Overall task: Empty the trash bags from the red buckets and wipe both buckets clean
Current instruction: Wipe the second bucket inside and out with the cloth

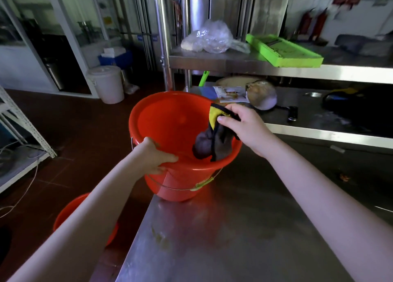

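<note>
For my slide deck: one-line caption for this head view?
Left hand steadies red bucket on steel table; right hand wipes with cloth.

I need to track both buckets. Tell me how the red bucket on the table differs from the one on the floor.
The table bucket stands on the steel table's corner; the floor bucket sits low beside it. The table bucket is gripped at the rim by the left hand while the right hand holds a cloth inside; the floor bucket is untouched. The table bucket shows fully, the floor one is mostly hidden by the left arm. Both are red.
</note>
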Motion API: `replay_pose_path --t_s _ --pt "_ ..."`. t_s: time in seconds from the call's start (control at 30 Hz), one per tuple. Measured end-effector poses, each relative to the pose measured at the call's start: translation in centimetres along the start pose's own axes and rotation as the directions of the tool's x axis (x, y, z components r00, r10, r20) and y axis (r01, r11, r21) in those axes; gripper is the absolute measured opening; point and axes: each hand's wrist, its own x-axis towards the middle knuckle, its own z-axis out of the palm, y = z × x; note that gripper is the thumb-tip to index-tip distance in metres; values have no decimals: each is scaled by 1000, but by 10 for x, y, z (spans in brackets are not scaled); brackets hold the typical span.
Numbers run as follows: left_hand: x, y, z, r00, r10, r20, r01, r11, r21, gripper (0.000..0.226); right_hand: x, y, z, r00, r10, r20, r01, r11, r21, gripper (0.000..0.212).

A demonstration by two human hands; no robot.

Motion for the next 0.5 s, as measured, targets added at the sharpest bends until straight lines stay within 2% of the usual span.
replay_pose_path --t_s 0.07,0.13,0.17,0.23,0.27,0.3,0.4,0.43,0.5 --pt "-9 -4 -10 994 57 92 -74 979 192 67 -1 -5 -4 999 13 -35 -12 999 32 9" --pt "-17 -12 -7 989 141 53 -149 854 499 63 -2 -6 -3 999 22 -43 -20 999 45 9" --pt "-21 -18 -2 979 203 -13 -144 736 661 56 -2 -6 -1 999 23 -44 -22 999 36 8" --pt "-29 -26 10 917 379 -122 -56 426 903 42 -4 -6 2 998 19 -57 -17 999 29 7" --pt "-32 -29 14 886 445 -126 -14 299 954 39 -4 -6 3 997 17 -70 -14 999 35 7" --pt "-33 -31 15 874 472 -115 11 216 976 36 -4 -7 3 995 17 -94 -13 999 47 8" --pt "-32 -33 8 869 493 -38 -11 98 995 34 -3 -13 -3 983 26 -184 -6 994 107 9" --pt "-29 -33 4 848 530 20 -74 81 994 36 -3 -16 -7 978 27 -205 2 990 141 8" --pt "-22 -32 -4 788 587 188 -306 108 946 39 -4 -26 -13 974 18 -227 28 979 201 7"
